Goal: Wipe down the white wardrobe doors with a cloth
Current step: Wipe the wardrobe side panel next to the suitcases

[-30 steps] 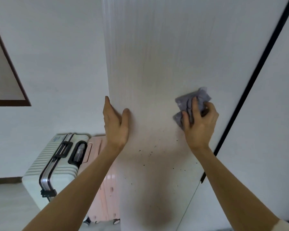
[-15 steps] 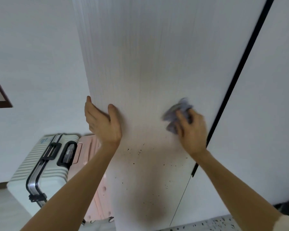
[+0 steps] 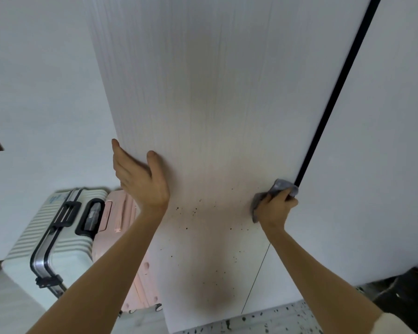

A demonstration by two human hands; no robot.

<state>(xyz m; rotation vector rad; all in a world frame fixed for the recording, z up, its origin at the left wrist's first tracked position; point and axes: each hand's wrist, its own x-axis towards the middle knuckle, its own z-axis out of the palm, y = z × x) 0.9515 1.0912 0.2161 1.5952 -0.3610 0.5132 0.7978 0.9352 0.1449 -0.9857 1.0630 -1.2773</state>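
The right hand (image 3: 274, 207), clamped on the grey cloth (image 3: 279, 186), has slid rightward to the wardrobe door (image 3: 215, 104) edge. Dark specks (image 3: 193, 210) left of that grip may get missed (left hand (image 3: 140, 179), fingers straight, merely steadies the door's other edge).

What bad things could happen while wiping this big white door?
The cloth in the right hand sits right at the dark gap between doors, so fingers might get pinched there. The left hand wraps the door's edge; pushing could swing the door toward the suitcases. Dark specks might smear instead of lifting.
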